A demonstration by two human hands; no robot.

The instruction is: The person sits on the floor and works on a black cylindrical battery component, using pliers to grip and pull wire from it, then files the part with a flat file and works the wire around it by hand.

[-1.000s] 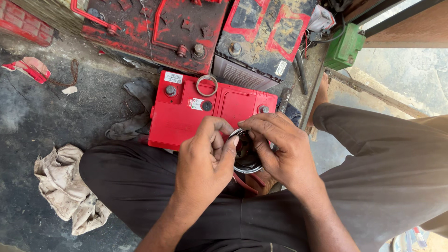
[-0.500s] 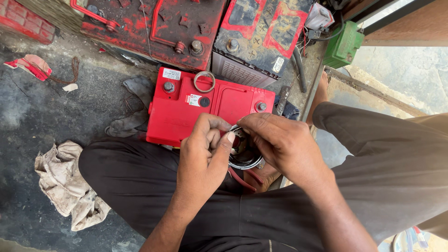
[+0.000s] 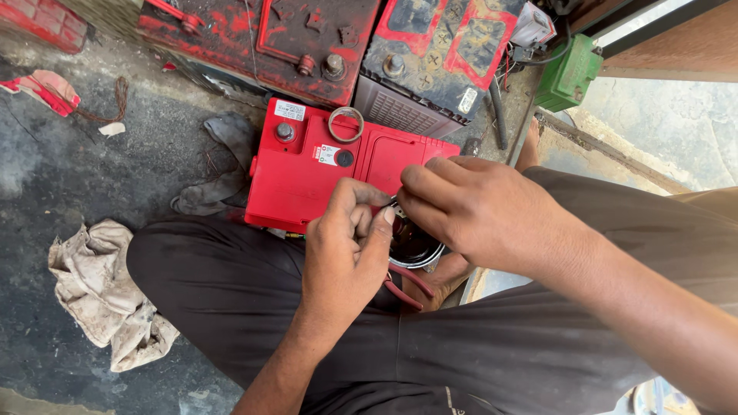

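- Red plastic marks the battery (image 3: 323,173) that sits on the floor (image 3: 46,146) just past the person's folded legs in dark trousers (image 3: 231,300); a metal ring (image 3: 346,124) lies on its top, near a round terminal (image 3: 284,131).
- Head view: the left hand (image 3: 346,253) and the right hand (image 3: 477,207) meet over the near right corner of the red battery.
- Left-hand fingers (image 3: 369,223) are curled together, thumb and forefinger pinched on a small metal part (image 3: 395,206) at the edge of a coil of dark wire (image 3: 415,246).
- Right-hand fingers (image 3: 419,196) are pressed together on the same small part from the other side; their tips touch those of the left hand.
- That coil of dark wire hangs just below both hands, above the lap and a bare foot (image 3: 446,273); what exactly the small part is cannot be told.
- Red-handled pliers (image 3: 407,288) lie under the coil, against the trousers.
- Two larger, worn batteries (image 3: 369,38) with chipped red paint stand behind the red one, touching it.
- Dirty cloth (image 3: 104,296) lies on the floor left of the knee, and a dark rag (image 3: 219,169) rests against the red battery's left side.
- Green box (image 3: 567,75) stands at the upper right, beside a black cable (image 3: 498,111).
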